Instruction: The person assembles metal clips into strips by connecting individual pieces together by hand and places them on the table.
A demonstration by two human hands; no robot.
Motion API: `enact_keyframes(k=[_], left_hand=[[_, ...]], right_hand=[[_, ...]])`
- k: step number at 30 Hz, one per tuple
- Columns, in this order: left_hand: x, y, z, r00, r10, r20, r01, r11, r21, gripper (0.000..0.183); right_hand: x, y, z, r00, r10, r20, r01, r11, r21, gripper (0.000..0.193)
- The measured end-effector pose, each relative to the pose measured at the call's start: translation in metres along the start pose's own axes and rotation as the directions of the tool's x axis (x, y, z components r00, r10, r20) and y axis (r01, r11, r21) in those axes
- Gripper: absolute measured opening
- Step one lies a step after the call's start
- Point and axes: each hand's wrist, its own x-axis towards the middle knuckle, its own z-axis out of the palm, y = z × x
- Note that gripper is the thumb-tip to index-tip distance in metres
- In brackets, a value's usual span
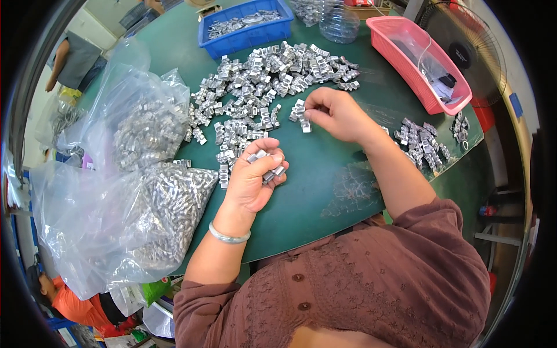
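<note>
Several small silver metal clasps (268,165) lie in my left hand (248,181), its fingers curled round them above the near part of the green table. My right hand (336,114) pinches a short string of the same silver clasps (301,118) between thumb and fingertips, a little way to the right of the main pile. That large heap of silver metal clasps (278,72) spreads beyond both hands, with a strip of it running down toward my left hand. A smaller group of dull metal pieces (422,143) lies right of my right forearm.
Clear plastic bags full of metal parts (168,214) crowd the table's left side. A blue bin (246,39) of parts and a clear plastic jar (339,26) stand at the back. A pink basket (400,75) sits back right beside a black fan (464,55). People are at the left.
</note>
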Motion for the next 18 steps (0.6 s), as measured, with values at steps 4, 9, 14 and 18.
enact_keyframes(k=[4,9,14,18], left_hand=[[-0.001,-0.001,0.003,0.997,-0.026,-0.071,0.026,1.0,0.002,0.019],[-0.002,0.001,0.006,0.994,-0.072,-0.082,0.077,0.995,0.06,0.022],[-0.006,-0.005,0.011,0.966,-0.206,0.156,0.199,0.978,0.063,0.025],[-0.003,-0.01,0.011,0.998,0.039,-0.054,-0.026,0.973,0.229,0.015]], right_hand=[[-0.003,-0.01,0.01,0.997,-0.007,0.078,-0.007,0.983,0.182,0.009],[-0.006,-0.025,0.015,0.989,0.038,0.146,-0.122,0.772,0.624,0.005],[-0.011,-0.041,0.016,0.975,0.01,0.221,-0.2,0.47,0.86,0.012],[-0.01,-0.037,0.024,0.998,-0.054,0.045,-0.004,0.594,0.805,0.024]])
